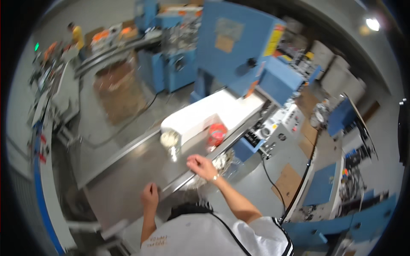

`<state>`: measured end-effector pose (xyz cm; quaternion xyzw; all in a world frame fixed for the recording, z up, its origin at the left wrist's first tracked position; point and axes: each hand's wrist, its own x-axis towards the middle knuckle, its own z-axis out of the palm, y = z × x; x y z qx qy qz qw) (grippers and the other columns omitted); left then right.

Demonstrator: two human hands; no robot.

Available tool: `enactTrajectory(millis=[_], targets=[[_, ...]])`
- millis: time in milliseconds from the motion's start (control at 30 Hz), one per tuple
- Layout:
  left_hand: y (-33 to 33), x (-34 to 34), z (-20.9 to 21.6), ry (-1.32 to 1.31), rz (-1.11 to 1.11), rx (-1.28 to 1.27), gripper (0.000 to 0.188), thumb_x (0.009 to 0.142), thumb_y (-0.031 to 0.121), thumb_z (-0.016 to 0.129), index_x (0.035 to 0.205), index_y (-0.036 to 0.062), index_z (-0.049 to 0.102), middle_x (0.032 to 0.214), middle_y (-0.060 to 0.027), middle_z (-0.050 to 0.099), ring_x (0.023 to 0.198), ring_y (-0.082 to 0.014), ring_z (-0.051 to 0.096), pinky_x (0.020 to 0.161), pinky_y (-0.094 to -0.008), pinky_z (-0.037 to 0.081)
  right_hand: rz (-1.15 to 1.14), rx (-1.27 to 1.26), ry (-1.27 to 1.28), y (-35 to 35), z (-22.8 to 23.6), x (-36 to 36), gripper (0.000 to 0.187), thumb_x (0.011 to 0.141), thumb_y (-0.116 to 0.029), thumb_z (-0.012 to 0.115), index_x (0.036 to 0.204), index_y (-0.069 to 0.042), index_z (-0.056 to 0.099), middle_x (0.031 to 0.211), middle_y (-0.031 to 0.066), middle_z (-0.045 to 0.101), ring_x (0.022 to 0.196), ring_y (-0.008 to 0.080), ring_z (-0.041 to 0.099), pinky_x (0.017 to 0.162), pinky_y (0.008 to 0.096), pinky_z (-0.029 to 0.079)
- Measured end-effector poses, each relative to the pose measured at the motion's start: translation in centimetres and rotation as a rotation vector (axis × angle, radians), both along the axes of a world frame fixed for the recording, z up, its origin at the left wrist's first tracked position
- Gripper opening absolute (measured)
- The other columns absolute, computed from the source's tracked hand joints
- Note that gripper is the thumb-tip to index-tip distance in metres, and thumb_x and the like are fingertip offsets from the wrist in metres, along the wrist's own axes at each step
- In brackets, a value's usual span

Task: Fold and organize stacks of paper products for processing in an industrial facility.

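Note:
My left hand (pixel 150 194) hovers over the near part of the brushed steel table (pixel 124 183), fingers curled in and nothing visible in them. Closer to the table's right edge, my right hand (pixel 201 166) is also loosely closed, with no object showing in it. Beyond the hands stands a clear container with a pale, cream-coloured top (pixel 170 140), at the end of a white conveyor belt (pixel 192 113). To its right sits a red-topped clear container (pixel 216 134). Neither hand touches these two. The picture is somewhat blurred.
A tall blue machine cabinet (pixel 235 47) rises over the belt's far end. At the right is a control panel (pixel 279 132) with knobs. Clear plastic wrap (pixel 230 166) hangs beside the table edge. Cardboard (pixel 119 91) lies on the floor. A person in yellow (pixel 77 37) stands far left.

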<state>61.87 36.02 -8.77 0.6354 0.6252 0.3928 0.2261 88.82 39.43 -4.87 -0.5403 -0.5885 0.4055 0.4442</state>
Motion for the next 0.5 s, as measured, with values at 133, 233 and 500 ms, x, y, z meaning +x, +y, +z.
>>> enactTrajectory(millis=[133,233,500], targets=[[1.3,1.1,0.9,-0.097,0.080,-0.019,0.022,0.091,0.021,0.054,0.092,0.0005,0.063,0.075,-0.0185,0.060,0.064,-0.0332,0.057,0.061,-0.0360,0.046,0.162,0.184,-0.237,4.1,-0.3,0.0,0.021,0.083,-0.019,0.066,0.098,-0.004,0.066,0.083,0.0089,0.066,0.073,0.0172,0.062,0.066,0.0295,0.050],[1.5,1.5,0.6,-0.049,0.197,-0.020,0.020,0.089,0.019,0.057,0.092,0.0002,0.063,0.070,-0.0171,0.059,0.059,-0.0282,0.057,0.058,-0.0337,0.046,0.321,0.349,-0.424,6.1,-0.8,1.3,0.016,0.080,-0.016,0.065,0.092,-0.005,0.066,0.084,0.0139,0.065,0.077,0.0297,0.063,0.071,0.0371,0.051],[0.9,1.4,1.0,0.001,0.387,-0.079,0.019,0.088,0.019,0.062,0.092,0.0017,0.066,0.061,-0.0006,0.051,0.059,-0.0065,0.043,0.055,-0.0243,0.040,-0.091,0.449,-0.825,8.2,2.5,9.3,0.033,0.070,-0.012,0.071,0.101,-0.006,0.061,0.107,0.0116,0.059,0.099,0.0315,0.053,0.085,0.0427,0.043]])
